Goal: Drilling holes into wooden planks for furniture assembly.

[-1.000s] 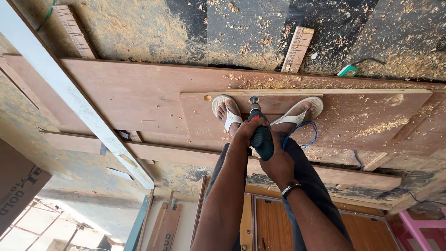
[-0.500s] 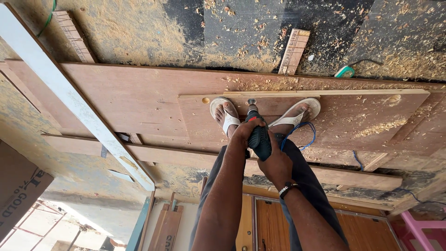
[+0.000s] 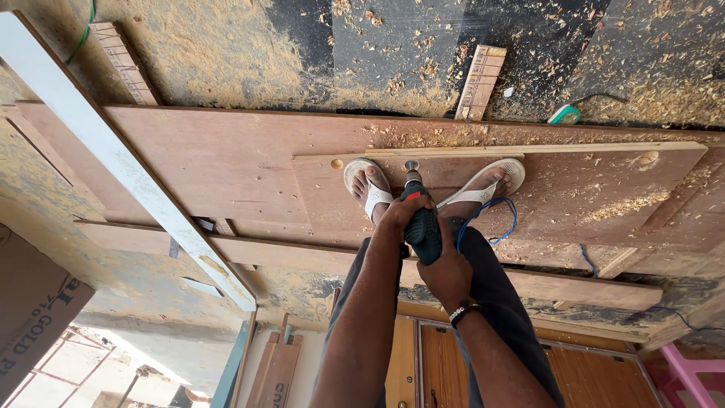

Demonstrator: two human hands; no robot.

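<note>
Fingers [image 3: 411, 205] of the left hand [image 3: 400, 215] are wrapped tight round the top of the drill [image 3: 423, 230]. The right hand [image 3: 447, 273], bead band [image 3: 461, 311] at the wrist, is closed on the grip below it. Both hands hold the tool, none free.

From my seat the drill stands about upright between the two white sandals [image 3: 371, 189], its chuck [image 3: 411, 166] down at the board [image 3: 589, 189] the feet stand on. I cannot see whether the bit has entered. A blue cord [image 3: 507, 219] loops off beside the right foot.

I judge the step in hand to be boring a hole near the board's far edge, in line with the round hole [image 3: 337, 163] to the left. The next move calls for steady downward push, the drill kept square and the feet pinning the board.

Farther off, a wider sheet [image 3: 226, 151] lies beneath, crossed by a white strip [image 3: 113, 151]. Beyond lie sawdust, a short batten [image 3: 479, 83] and a green object [image 3: 565, 115].

Against a second ago, little differs. The grip is the same, the feet have not shifted, and the drill sits a touch higher in view, which I put down to head movement.
</note>
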